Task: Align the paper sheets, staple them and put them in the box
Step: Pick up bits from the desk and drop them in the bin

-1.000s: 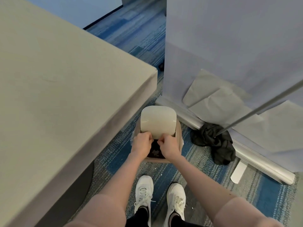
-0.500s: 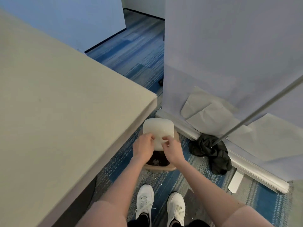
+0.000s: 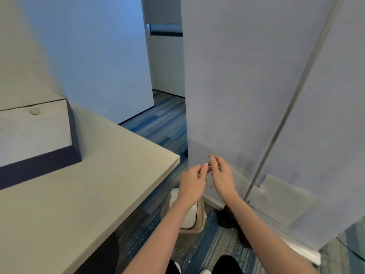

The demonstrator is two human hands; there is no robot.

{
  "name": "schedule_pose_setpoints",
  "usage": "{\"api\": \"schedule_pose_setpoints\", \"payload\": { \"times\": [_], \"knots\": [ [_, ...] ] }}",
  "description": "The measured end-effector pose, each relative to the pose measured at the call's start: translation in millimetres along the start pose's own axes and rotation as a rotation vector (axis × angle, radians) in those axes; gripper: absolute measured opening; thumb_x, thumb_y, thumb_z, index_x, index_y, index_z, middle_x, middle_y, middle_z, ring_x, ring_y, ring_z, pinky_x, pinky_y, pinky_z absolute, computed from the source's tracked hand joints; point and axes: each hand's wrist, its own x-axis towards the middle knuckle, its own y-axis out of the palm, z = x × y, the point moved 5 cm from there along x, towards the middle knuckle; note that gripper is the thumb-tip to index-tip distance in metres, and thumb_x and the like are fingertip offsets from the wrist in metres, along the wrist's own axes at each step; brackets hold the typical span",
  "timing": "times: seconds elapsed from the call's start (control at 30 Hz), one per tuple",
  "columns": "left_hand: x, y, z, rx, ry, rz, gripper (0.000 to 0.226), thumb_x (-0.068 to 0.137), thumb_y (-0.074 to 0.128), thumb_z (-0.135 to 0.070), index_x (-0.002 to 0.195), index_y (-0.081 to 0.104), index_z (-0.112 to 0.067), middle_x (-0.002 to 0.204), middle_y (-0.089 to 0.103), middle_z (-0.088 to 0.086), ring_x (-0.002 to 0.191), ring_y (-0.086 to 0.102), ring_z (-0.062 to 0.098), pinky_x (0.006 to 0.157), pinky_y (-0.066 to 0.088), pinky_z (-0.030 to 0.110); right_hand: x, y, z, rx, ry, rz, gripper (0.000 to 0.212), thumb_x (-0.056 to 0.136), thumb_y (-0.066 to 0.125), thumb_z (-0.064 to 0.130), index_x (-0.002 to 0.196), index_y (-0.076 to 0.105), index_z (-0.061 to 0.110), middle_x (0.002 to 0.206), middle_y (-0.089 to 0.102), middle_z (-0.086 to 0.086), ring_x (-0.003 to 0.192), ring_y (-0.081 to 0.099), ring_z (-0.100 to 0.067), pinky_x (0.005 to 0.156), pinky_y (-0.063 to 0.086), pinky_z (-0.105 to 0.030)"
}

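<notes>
- Both hands up in the air beside the table [image 3: 118,175] corner, left hand [image 3: 192,182] and right hand [image 3: 222,175] loosely curled, fingertips nearly meeting, holding nothing I can make out
- Box [image 3: 35,139] sits on the table, far left
- Paper sheets not in sight

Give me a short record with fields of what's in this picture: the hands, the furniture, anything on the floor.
left hand: raised beside the table corner, fingers curled; nothing clearly held
right hand: raised, fingertips near the left hand's
table: beige top, at left
box: on the table, pale top, dark side, closed
bin: on the carpet below the hands, white lid
paper sheets: none in view
stapler: none in view
</notes>
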Motion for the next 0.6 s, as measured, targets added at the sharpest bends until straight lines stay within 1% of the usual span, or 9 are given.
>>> {"api": "schedule_pose_setpoints", "payload": {
  "times": [0.07,0.17,0.27,0.33,0.4,0.43,0.5,0.6],
  "knots": [
    [-18.2,-30.1,-31.7,-0.045,0.050,-0.088,0.035,0.099,0.039,-0.039,0.100,0.070,-0.022,0.092,0.073,-0.005,0.083,0.067,0.009,0.083,0.056,0.034,-14.6,-6.3,43.6,0.015,-0.080,0.006,0.021,0.101,0.040,0.031,0.105,0.059,0.022,0.093,0.066,0.001,0.094,0.064,-0.017,0.085,0.050,-0.035],
    [-44.9,-89.7,-69.4,-0.102,0.076,-0.252,0.034,0.099,0.041,-0.037,0.096,0.069,-0.018,0.091,0.071,-0.005,0.081,0.068,0.011,0.081,0.056,0.032,-37.9,0.0,101.0,0.043,-0.154,0.040,0.017,0.100,0.040,0.035,0.101,0.057,0.029,0.091,0.063,0.009,0.098,0.063,-0.017,0.090,0.049,-0.036],
    [-76.7,-158.2,-85.2,-0.067,0.091,-0.425,0.034,0.098,0.043,-0.040,0.089,0.068,-0.019,0.088,0.070,-0.009,0.082,0.067,0.012,0.082,0.054,0.033,-65.0,29.3,154.3,0.098,-0.225,0.115,0.018,0.099,0.043,0.036,0.100,0.059,0.027,0.094,0.065,0.005,0.099,0.063,-0.020,0.092,0.050,-0.038],
    [-102.5,-203.0,-82.4,-0.019,0.062,-0.534,0.036,0.097,0.043,-0.042,0.089,0.068,-0.017,0.086,0.070,-0.008,0.080,0.066,0.013,0.081,0.054,0.033,-85.2,59.0,183.4,0.134,-0.261,0.185,0.022,0.098,0.045,0.036,0.103,0.061,0.022,0.099,0.066,0.001,0.099,0.063,-0.018,0.088,0.050,-0.031],
    [-135.3,-248.1,-72.5,0.028,0.015,-0.638,0.036,0.097,0.042,-0.041,0.092,0.068,-0.016,0.090,0.071,-0.005,0.081,0.065,0.013,0.078,0.052,0.030,-112.4,95.5,209.2,0.151,-0.290,0.283,0.027,0.098,0.045,0.035,0.109,0.062,0.017,0.104,0.065,0.000,0.098,0.061,-0.014,0.082,0.046,-0.023],
    [-153.0,-270.8,-65.5,0.052,-0.010,-0.689,0.037,0.098,0.042,-0.040,0.094,0.069,-0.015,0.091,0.072,-0.003,0.081,0.064,0.013,0.076,0.050,0.028,-127.5,116.4,220.8,0.161,-0.312,0.342,0.028,0.098,0.044,0.035,0.110,0.062,0.016,0.106,0.064,0.000,0.098,0.061,-0.013,0.082,0.045,-0.023],
    [-188.0,-312.3,-45.3,0.105,-0.066,-0.781,0.037,0.098,0.042,-0.038,0.093,0.069,-0.013,0.089,0.073,0.000,0.082,0.065,0.015,0.076,0.050,0.030,-159.4,156.5,238.7,0.166,-0.344,0.451,0.027,0.099,0.044,0.034,0.111,0.061,0.017,0.107,0.063,0.001,0.100,0.061,-0.015,0.086,0.046,-0.026],
    [-237.9,-365.6,-7.3,0.173,-0.179,-0.887,0.036,0.099,0.041,-0.038,0.092,0.069,-0.015,0.091,0.073,-0.001,0.086,0.066,0.017,0.086,0.051,0.039,-205.1,215.1,252.4,0.166,-0.360,0.591,0.026,0.098,0.046,0.034,0.111,0.062,0.018,0.109,0.064,-0.002,0.101,0.062,-0.018,0.088,0.046,-0.028]
  ]
}}
